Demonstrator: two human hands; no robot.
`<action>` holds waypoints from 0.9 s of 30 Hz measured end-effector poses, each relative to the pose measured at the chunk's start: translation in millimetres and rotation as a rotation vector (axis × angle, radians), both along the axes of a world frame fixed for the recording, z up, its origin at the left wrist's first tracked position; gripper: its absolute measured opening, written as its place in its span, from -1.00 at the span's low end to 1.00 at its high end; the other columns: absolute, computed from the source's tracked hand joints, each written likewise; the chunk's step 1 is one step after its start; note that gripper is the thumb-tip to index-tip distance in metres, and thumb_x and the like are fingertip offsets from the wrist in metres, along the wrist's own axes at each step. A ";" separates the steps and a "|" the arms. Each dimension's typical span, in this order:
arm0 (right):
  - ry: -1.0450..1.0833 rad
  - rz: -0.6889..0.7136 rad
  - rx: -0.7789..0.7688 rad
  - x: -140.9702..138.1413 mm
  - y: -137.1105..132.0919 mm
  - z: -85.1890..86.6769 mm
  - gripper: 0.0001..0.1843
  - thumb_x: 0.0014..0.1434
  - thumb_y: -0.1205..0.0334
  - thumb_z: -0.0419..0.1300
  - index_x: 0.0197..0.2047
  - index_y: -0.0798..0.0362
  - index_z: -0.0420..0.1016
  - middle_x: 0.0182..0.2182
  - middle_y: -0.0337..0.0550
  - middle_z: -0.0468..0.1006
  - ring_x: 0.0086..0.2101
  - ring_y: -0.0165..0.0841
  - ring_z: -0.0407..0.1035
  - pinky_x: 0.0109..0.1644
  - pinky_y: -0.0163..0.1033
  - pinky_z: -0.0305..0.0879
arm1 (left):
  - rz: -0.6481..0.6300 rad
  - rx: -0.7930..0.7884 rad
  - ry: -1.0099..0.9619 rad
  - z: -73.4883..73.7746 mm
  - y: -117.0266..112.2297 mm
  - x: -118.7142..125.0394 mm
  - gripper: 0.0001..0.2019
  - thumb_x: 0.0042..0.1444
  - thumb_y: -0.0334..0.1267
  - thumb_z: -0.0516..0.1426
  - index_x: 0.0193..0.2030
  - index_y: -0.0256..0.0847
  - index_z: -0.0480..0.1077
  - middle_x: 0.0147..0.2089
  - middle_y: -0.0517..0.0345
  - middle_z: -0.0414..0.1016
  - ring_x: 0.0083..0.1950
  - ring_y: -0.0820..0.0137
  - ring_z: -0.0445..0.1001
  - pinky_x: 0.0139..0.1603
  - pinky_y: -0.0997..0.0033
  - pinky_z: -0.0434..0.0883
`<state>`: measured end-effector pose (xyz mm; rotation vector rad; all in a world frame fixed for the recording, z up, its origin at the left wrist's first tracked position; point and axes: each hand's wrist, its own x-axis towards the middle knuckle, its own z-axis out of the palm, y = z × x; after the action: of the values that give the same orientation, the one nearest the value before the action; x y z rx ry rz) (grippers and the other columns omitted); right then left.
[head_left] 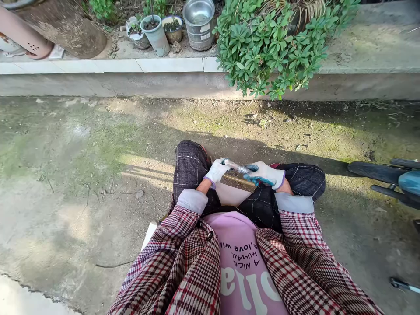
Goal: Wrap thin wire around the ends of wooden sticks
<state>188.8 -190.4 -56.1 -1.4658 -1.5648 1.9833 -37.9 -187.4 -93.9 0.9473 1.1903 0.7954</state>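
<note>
I sit over my knees in dark checked trousers. My left hand (216,171), in a white glove, is closed round one end of a short grey metal rod (239,167). My right hand (264,174), in a white glove with blue-green fingers, is closed on the rod's other end. The rod lies level between both hands, just above my knees. A thin pale stick (236,180) runs beneath the hands across my lap. What kind of tool the rod is cannot be made out.
Mossy concrete ground (98,148) spreads ahead. A raised kerb (131,65) carries several flower pots, a metal bucket (199,24) and a big leafy bush (269,48). A dark wheeled vehicle part (387,175) stands at the right.
</note>
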 end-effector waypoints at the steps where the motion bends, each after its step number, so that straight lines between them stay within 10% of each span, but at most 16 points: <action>1: -0.014 0.055 0.006 0.3 -0.4 1.0 -0.59 -0.16 -0.02 0.47 -0.40 0.08 0.46 -0.55 -0.34 0.38 -0.55 -0.49 0.23 -0.50 -0.35 0.17 | -0.035 0.014 -0.006 0.8 0.6 -2.2 -0.88 -0.13 -0.35 0.34 -0.43 -0.31 0.51 -0.38 0.15 0.55 -0.23 0.39 0.45 -0.06 0.40 0.37; 15: -0.260 0.258 0.035 -3.9 -1.1 -3.3 -0.64 -0.12 0.00 0.45 -0.40 0.10 0.54 -0.59 -0.34 0.43 -0.53 -0.46 0.29 -0.48 -0.34 0.15 | -0.276 0.020 0.066 -6.4 9.3 -10.6 -0.84 -0.17 -0.27 0.28 -0.42 -0.31 0.54 -0.41 0.20 0.53 -0.33 0.45 0.39 -0.24 0.46 0.32; 23: -0.394 0.213 0.088 -11.6 9.0 -16.0 -0.62 0.38 0.03 0.24 0.12 0.10 0.52 0.07 -0.08 0.55 -0.05 -0.17 0.51 -0.01 -0.03 0.53 | -0.352 0.325 0.723 20.9 6.2 2.9 -0.92 0.01 -0.40 0.24 -0.39 -0.17 0.57 -0.36 0.09 0.56 -0.22 0.26 0.42 -0.06 0.31 0.33; 27: -0.465 0.168 0.115 -12.6 11.6 -22.2 -0.77 0.22 0.14 0.36 -0.12 0.10 0.63 -0.33 -0.17 0.62 -0.34 -0.32 0.49 -0.26 -0.27 0.45 | -0.395 0.409 0.889 34.1 5.0 10.8 -0.84 0.11 -0.39 0.20 -0.22 -0.16 0.61 -0.13 -0.03 0.63 0.03 0.11 0.44 0.18 0.20 0.29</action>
<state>176.1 -178.8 -78.3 -1.8987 -2.0063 1.6716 -27.0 -182.4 -59.7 1.9274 1.5287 0.2754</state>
